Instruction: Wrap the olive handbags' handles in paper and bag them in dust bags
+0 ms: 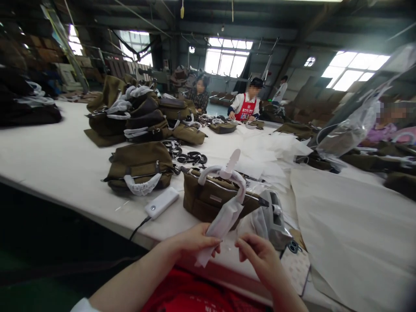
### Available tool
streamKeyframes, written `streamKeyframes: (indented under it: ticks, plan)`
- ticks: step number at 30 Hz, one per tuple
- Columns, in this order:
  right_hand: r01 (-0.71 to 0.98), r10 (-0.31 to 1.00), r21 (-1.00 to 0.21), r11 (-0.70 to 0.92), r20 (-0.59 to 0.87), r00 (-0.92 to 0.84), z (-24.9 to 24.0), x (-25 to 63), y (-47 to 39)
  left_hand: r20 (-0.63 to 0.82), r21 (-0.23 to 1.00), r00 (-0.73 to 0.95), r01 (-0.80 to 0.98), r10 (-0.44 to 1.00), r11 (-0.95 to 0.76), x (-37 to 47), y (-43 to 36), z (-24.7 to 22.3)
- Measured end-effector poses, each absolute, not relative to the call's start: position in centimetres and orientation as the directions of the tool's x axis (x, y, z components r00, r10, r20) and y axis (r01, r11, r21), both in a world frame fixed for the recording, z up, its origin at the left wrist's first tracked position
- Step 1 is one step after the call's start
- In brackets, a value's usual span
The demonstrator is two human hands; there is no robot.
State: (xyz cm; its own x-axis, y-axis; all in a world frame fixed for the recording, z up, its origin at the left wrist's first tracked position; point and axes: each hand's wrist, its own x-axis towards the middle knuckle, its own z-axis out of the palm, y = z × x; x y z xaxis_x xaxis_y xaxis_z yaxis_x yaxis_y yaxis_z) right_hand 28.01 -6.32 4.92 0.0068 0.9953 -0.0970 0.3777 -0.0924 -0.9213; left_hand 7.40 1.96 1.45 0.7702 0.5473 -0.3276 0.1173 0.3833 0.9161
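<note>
An olive-brown handbag (208,200) stands upright at the table's near edge, its handle (242,186) wrapped in white material. A pale tag-like strip (233,161) sticks up from the top of the handle. My left hand (203,242) is closed around a translucent white wrapping strip (222,221) that hangs down in front of the bag, its lower end showing below my fingers. Just to the right, my right hand (255,251) has its fingers curled together close to the strip but apart from it; whether something small is between the fingertips cannot be made out.
Left of the bag lie another olive bag (139,162), a white power bank (162,203) with a cable, and black straps (191,157). Right are a clear-wrapped dispenser (276,216), a phone (295,264) and paper sheets (351,225). A person in a red apron (246,108) works across the table.
</note>
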Motion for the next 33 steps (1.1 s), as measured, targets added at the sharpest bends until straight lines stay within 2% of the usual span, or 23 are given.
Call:
streamKeyframes:
  ticks: [3,7,9,14,19,24,29,33]
  plan:
    - [0.394,0.985,-0.913,-0.104,-0.150,-0.088,4.3,25.1,-4.6,-0.259,0.942,0.807,0.091,0.530,0.323,7.2,2.1,1.6]
    - [0.557,0.965,-0.803,-0.210,-0.262,-0.013,2.9,24.2,-3.1,-0.195,0.966,0.812,0.063,0.550,0.249,6.8,2.4,1.7]
    - [0.575,0.957,-0.782,-0.242,-0.291,0.007,2.6,24.4,-3.0,-0.192,0.967,0.801,0.057,0.567,0.247,6.7,2.5,1.9]
    - [0.402,0.946,-0.889,-0.218,-0.294,-0.136,2.9,25.2,-3.4,-0.207,0.947,0.793,0.015,0.573,0.321,6.5,2.3,2.8]
    - [0.272,0.929,-0.928,-0.256,-0.314,-0.196,2.6,25.6,-3.8,-0.283,0.894,0.766,-0.007,0.578,0.448,6.6,2.2,2.2]
    - [0.245,0.938,-0.937,-0.248,-0.296,-0.184,2.1,24.8,-3.7,-0.347,0.861,0.675,-0.047,0.651,0.507,7.5,2.0,0.9]
    - [0.193,0.952,-0.950,-0.246,-0.274,-0.134,1.7,23.9,-3.3,-0.316,0.836,0.713,-0.102,0.626,0.539,8.2,1.1,0.9]
    - [0.191,0.959,-0.946,-0.263,-0.278,-0.055,1.0,23.8,-3.3,-0.344,0.831,0.724,-0.061,0.598,0.553,8.3,0.3,1.3]
